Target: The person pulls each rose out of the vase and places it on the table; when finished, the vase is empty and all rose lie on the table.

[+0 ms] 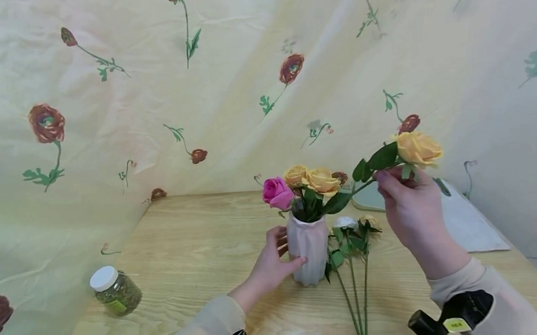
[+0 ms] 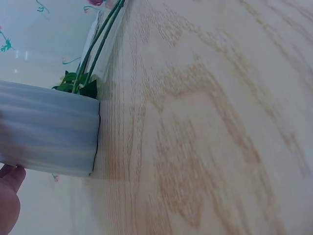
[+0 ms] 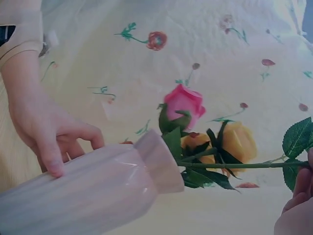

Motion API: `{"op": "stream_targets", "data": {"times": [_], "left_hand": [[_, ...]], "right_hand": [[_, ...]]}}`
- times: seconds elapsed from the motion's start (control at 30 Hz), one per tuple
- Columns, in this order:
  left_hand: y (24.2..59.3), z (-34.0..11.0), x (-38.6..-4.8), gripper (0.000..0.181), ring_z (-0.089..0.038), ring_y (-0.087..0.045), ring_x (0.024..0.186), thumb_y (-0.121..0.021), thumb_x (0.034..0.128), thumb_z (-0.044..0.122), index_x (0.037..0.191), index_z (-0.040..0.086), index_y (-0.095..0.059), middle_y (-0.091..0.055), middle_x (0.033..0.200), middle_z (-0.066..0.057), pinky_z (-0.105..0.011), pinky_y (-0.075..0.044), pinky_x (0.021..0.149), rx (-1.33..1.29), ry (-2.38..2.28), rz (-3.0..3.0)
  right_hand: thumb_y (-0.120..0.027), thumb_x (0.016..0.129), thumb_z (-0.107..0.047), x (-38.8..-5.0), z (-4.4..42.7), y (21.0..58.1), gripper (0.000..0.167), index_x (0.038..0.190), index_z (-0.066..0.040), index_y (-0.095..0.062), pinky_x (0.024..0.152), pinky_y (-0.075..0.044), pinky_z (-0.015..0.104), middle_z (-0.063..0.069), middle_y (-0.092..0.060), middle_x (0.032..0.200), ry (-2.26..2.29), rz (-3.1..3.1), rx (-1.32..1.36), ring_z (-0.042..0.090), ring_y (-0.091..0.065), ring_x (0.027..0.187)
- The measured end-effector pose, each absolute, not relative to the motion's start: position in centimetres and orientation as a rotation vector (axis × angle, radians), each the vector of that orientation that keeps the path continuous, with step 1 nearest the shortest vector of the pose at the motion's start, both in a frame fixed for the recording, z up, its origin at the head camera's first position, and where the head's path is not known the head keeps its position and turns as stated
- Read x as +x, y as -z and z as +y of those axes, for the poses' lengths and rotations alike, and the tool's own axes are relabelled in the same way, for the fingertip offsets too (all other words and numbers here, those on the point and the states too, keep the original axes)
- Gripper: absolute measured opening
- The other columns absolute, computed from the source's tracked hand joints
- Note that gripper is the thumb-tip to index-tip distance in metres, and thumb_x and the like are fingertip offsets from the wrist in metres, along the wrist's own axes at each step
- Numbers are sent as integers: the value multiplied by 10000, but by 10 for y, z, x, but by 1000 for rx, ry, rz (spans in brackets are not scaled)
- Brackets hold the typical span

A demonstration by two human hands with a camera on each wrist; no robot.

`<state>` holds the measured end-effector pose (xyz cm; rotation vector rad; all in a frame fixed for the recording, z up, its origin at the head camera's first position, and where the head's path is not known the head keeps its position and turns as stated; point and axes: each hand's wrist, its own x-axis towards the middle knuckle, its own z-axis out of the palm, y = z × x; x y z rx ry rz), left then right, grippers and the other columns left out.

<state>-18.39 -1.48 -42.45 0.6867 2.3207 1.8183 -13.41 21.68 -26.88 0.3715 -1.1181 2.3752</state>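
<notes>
A pale ribbed vase (image 1: 309, 251) stands upright on the wooden table. My left hand (image 1: 268, 265) holds its left side, thumb on the front and fingers reaching round behind. In the vase are a pink rose (image 1: 277, 193) and two yellow roses (image 1: 321, 180). Up to the right, my right hand (image 1: 414, 211) pinches the stem of another yellow rose (image 1: 419, 149) just below its bloom. That rose leans, and its green stem (image 3: 244, 165) runs down to the vase mouth in the right wrist view; leaves hide where its lower end lies.
Several loose flowers, one a white rose (image 1: 346, 222), lie right of the vase with stems toward me. A jar with a white lid (image 1: 104, 279) stands at the left. Behind my right hand lie a white sheet (image 1: 474, 225) and a pale-green flat object (image 1: 368, 200). Flower-printed cloth (image 1: 224, 87) hangs behind the table.
</notes>
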Motion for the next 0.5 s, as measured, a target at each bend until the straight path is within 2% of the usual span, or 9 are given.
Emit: {"op": "stream_targets", "data": {"times": [0.27,0.37,0.5], "left_hand": [[424,-15,-184,730,-284,-412,1258,-742,815,191,1358,74,-268,-401,1357,-109,-380,-381,1039,695,-1806,2328],[424,-15,-184,734,-284,-412,1258,-745,813,195,1358,80,-268,-400,1358,-105,-381,-382,1039,694,-1801,2330],[424,-15,-184,734,-280,-415,1257,-748,811,196,1356,86,-269,-400,1356,-100,-374,-387,1035,692,-1792,2342]], "right_hand": [[-503,886,134,-134,246,271,301,642,-40,-472,605,-487,234,72,-578,680,-2660,-777,424,208,-598,695],[-477,905,116,-134,254,273,323,624,-43,-486,601,-466,236,95,-595,685,-2698,-728,432,217,-594,719],[-467,915,99,-134,264,277,304,647,-43,-487,583,-452,249,114,-602,713,-2729,-676,439,220,-570,668]]}}
